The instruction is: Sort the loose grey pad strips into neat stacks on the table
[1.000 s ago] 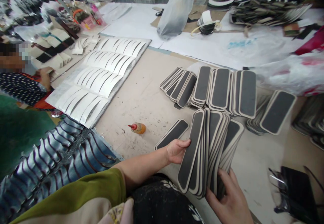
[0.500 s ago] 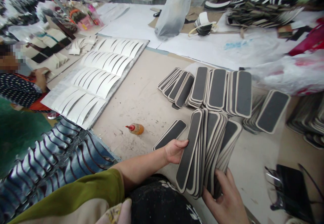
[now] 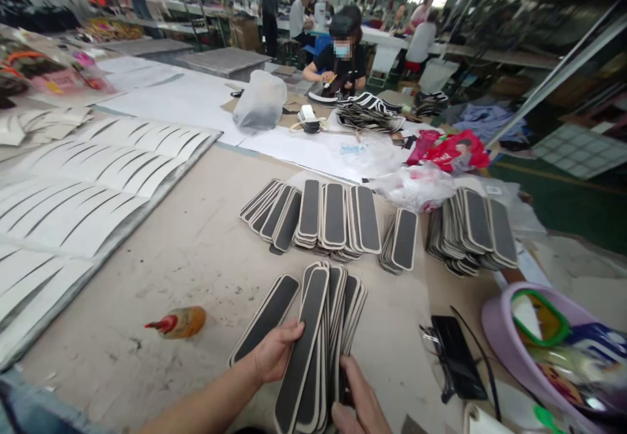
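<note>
A fanned stack of long, dark grey strips (image 3: 307,349) with rounded ends and pale beige borders is held between my two hands, tilted over the near side of the table. My left hand (image 3: 277,353) grips its left side, thumb lying on the top strip. On the opposite side, my right hand (image 3: 361,398) has its fingers and thumb closed at the lower right edge. Just left of the held stack, a few similar strips (image 3: 267,316) lie on the table. Beyond it is a row of more stacked strips (image 3: 334,215).
An orange bottle with a red tip (image 3: 181,323) lies left of my hands. White curved pieces (image 3: 88,205) cover a board at left. To the right are a phone (image 3: 458,355), glasses (image 3: 435,355) and a purple basin (image 3: 509,346). A co-worker (image 3: 345,55) sits across the table.
My view has lifted and swung right, bringing the co-worker and purple basin into sight. Both hands still hold the fanned stack, its strips slightly closer together.
</note>
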Demonstrator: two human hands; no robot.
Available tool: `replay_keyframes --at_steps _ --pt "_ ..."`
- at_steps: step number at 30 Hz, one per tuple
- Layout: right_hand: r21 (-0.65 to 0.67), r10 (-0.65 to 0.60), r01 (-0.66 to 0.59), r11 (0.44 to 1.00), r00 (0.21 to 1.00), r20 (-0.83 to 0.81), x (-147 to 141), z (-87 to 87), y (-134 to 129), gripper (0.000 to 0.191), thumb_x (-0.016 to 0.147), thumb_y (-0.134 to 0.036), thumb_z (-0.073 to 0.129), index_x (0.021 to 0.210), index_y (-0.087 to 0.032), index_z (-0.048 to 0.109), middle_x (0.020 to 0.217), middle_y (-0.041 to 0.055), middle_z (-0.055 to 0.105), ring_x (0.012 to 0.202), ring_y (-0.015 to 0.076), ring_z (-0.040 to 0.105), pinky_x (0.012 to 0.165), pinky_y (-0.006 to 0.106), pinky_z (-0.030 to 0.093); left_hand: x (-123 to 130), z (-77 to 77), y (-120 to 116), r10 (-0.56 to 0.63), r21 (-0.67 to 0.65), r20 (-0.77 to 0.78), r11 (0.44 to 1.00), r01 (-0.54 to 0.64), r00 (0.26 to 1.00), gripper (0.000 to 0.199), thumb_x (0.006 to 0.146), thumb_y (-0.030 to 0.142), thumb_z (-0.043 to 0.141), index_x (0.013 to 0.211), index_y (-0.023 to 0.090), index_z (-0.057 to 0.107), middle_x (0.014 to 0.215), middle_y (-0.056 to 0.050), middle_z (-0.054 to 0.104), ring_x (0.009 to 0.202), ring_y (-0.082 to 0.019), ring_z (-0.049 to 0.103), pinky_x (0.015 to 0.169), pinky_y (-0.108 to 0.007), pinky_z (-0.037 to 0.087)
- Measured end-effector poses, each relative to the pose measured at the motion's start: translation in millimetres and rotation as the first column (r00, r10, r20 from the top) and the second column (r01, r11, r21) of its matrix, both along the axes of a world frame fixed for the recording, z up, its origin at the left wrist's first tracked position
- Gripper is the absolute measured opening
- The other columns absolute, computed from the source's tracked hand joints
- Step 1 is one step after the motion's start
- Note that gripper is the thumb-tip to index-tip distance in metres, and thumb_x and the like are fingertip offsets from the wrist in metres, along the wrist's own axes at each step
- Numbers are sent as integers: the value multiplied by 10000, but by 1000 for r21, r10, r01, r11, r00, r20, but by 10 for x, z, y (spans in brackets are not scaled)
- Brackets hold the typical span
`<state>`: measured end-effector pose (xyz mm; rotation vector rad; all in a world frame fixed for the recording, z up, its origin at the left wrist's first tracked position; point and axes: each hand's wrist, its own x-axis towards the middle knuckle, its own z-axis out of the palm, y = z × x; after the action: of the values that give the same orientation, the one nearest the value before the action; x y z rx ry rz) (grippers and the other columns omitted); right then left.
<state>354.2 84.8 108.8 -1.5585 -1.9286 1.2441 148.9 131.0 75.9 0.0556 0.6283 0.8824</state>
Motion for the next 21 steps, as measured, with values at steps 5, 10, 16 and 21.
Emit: replay_keyframes --at_steps 5,10,16,21 --pt "-139 -225 255 957 953 204 -193 -39 -4 653 725 -357 550 1286 -69 380 1152 175 605 1070 278 584 891 334 466 121 -62 -24 -17 -14 5 1000 17 1000 273 811 213 555 1072 157 614 912 -90 703 882 -229 654 863 -379 439" --pt "52 -321 319 946 907 274 -321 -96 -1 861 703 -141 471 1438 -111 22 1324 172 470 1108 268 572 851 344 497 374 -108 -22 3 -110 -45 994 -8 999 347 758 209 585 1101 163 603 963 -69 703 968 -238 635 929 -380 412" --pt "187 -320 261 947 822 472 -141 -32 15 875 731 -121 417 1442 -156 -92 1274 189 473 962 309 624 689 394 535 867 -83 14 -6 -74 47 997 9 999 484 838 487 480 1116 115 616 1050 -116 681 1053 -260 597 995 -394 374" --pt "207 -314 238 949 759 571 60 95 83 912 693 -112 446 1443 -114 -72 1297 208 469 958 328 624 689 404 530 1187 -154 64 -100 -53 149 993 109 984 687 820 636 375 1122 70 620 1101 -145 658 1099 -267 568 1048 -386 322"
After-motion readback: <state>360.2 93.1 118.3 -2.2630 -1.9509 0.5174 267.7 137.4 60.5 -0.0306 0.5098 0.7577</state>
